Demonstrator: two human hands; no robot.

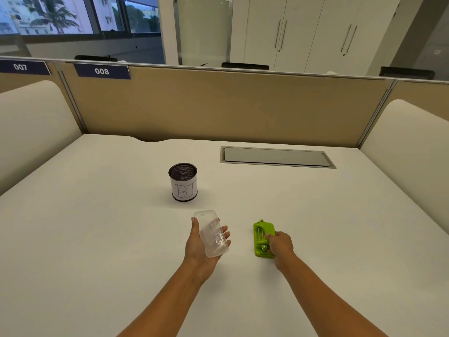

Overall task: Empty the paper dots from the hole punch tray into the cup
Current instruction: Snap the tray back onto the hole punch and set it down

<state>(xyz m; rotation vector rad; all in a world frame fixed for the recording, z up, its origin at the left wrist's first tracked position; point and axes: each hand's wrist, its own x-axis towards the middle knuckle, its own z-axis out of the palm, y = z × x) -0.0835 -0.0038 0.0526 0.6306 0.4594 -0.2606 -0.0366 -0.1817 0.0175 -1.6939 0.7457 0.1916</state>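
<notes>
My left hand (pixel 196 242) holds a clear plastic tray (pixel 213 233) from below, open side up, a little above the table. Whether paper dots lie in it is too faint to tell. A black mesh cup (pixel 183 182) with a white paper label stands upright on the table, beyond and slightly left of the tray. To the right, the green hole punch (pixel 262 235) lies upside down on the table with its metal parts showing. My right hand (pixel 280 245) grips its near right side.
The white desk (pixel 97 239) is walled by a tan partition (pixel 218 105) at the back and cream side panels. A grey cable hatch (pixel 277 157) is set flush into the desk at the back right.
</notes>
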